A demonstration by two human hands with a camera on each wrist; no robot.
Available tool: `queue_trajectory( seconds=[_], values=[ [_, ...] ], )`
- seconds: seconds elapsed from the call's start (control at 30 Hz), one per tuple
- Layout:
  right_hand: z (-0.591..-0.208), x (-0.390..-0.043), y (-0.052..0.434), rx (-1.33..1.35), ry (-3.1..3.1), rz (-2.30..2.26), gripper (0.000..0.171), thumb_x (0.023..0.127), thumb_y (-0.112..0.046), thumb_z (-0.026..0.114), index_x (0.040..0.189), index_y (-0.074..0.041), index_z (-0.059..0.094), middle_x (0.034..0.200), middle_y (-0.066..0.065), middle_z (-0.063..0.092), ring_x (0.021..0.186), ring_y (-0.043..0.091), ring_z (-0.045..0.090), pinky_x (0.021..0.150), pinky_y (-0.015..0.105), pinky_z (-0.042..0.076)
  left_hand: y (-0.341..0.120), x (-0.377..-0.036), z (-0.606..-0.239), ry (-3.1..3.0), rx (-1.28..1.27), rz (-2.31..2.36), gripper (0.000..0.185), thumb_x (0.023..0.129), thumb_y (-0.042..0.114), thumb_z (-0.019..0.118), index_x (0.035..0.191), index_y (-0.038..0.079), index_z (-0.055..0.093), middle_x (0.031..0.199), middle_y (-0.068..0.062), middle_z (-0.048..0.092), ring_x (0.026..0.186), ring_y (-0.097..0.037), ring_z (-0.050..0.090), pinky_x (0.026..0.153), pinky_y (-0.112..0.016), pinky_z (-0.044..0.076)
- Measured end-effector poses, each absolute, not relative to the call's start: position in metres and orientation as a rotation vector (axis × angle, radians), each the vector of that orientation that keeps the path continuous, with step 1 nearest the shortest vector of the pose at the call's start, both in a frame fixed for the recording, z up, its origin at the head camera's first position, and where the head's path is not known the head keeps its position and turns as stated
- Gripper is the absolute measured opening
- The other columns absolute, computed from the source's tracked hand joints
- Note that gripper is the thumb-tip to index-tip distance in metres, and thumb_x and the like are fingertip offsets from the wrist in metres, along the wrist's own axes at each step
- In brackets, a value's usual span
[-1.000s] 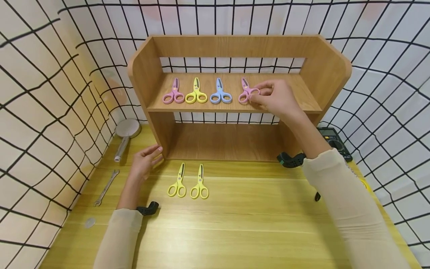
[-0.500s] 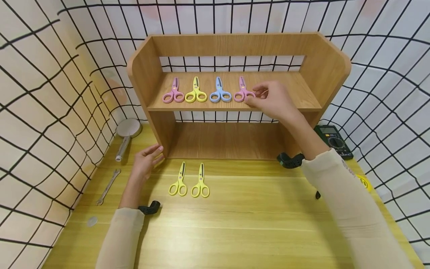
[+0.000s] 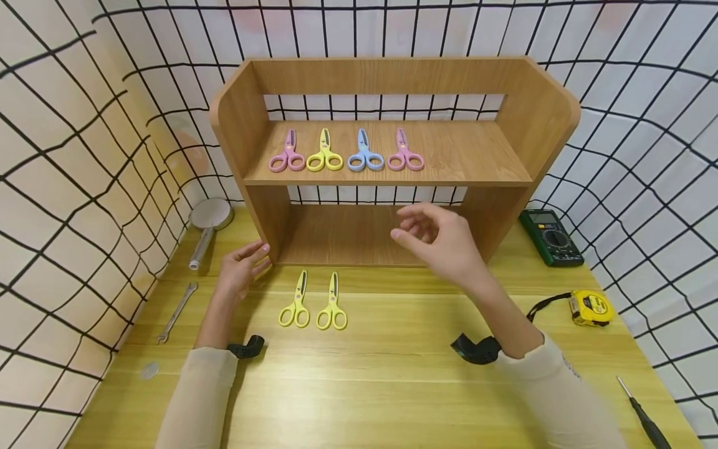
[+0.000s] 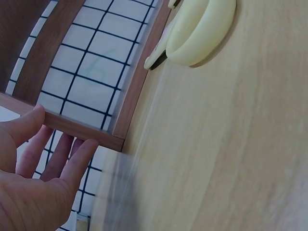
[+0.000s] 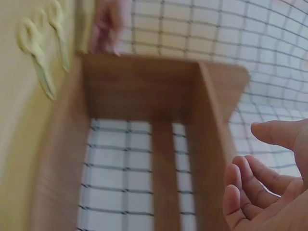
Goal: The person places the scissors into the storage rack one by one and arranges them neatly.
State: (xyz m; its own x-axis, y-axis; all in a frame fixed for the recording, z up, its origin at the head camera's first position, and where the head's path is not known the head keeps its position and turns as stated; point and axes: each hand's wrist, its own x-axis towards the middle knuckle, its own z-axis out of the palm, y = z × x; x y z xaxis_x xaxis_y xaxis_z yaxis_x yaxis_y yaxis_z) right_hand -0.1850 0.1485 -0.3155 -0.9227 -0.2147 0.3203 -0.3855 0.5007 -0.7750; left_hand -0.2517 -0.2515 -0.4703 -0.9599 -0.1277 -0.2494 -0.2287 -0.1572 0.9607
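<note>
Two pink pairs of scissors, one yellow and one blue pair of scissors (image 3: 365, 161) lie in a row on the upper board of the wooden shelf (image 3: 387, 183). Two more yellow pairs of scissors (image 3: 294, 312) rest on the table in front of it. My left hand (image 3: 238, 268) touches the lower front edge of the shelf's left side panel, fingers fairly straight; the left wrist view shows thumb and fingertips at that edge. Before the lower compartment hovers my right hand (image 3: 443, 246), fingers loosely bent, holding nothing.
A round-headed grey handled object (image 3: 210, 215), a wrench (image 3: 177, 313) and a grey disc (image 3: 149, 370) lie at the left. To the right are a multimeter (image 3: 552, 237), a yellow tape measure (image 3: 591, 307) and a screwdriver (image 3: 645, 416). Wire grid walls (image 3: 645, 81) surround the table.
My right hand has let go of the right-hand pink scissors after shifting them slightly left, and has moved down off the upper board. The left hand stays at the side panel.
</note>
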Motion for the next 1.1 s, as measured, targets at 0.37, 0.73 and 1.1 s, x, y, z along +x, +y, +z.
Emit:
queue_trajectory(
  seconds=[0.37, 0.73, 1.1],
  values=[
    [-0.408, -0.166, 0.108, 0.586, -2.748, 1.515, 0.038, 0.092, -0.029, 0.080, 0.124, -0.012, 0.069, 0.115, 0.003, 0.073, 0.098, 0.019, 0.067, 0.084, 0.038, 0.057, -0.250, -0.252, -0.469, 1.994, -0.429, 2.299, 0.064, 0.096, 0.023, 0.074, 0.151, 0.000, 0.049, 0.156, -0.013, 0.042, 0.145, -0.030, 0.047, 0.107, -0.031, 0.052],
    [-0.471, -0.166, 0.076, 0.531, -2.903, 1.629, 0.061, 0.086, -0.032, 0.086, 0.134, -0.003, 0.063, 0.123, 0.012, 0.069, 0.101, 0.022, 0.065, 0.084, 0.034, 0.057, -0.251, -0.252, -0.469, 1.992, -0.445, 2.312, 0.063, 0.096, 0.022, 0.075, 0.150, 0.000, 0.050, 0.145, -0.007, 0.049, 0.144, -0.029, 0.048, 0.107, -0.031, 0.053],
    [-0.484, -0.167, 0.058, 0.562, -3.047, 1.346, 0.060, 0.076, -0.037, 0.093, 0.124, -0.008, 0.071, 0.116, 0.005, 0.065, 0.101, 0.019, 0.057, 0.089, 0.037, 0.051, -0.251, -0.251, -0.469, 1.980, -0.443, 2.314, 0.065, 0.095, 0.022, 0.076, 0.150, 0.000, 0.050, 0.142, -0.004, 0.051, 0.145, -0.029, 0.048, 0.107, -0.031, 0.052]
  ],
)
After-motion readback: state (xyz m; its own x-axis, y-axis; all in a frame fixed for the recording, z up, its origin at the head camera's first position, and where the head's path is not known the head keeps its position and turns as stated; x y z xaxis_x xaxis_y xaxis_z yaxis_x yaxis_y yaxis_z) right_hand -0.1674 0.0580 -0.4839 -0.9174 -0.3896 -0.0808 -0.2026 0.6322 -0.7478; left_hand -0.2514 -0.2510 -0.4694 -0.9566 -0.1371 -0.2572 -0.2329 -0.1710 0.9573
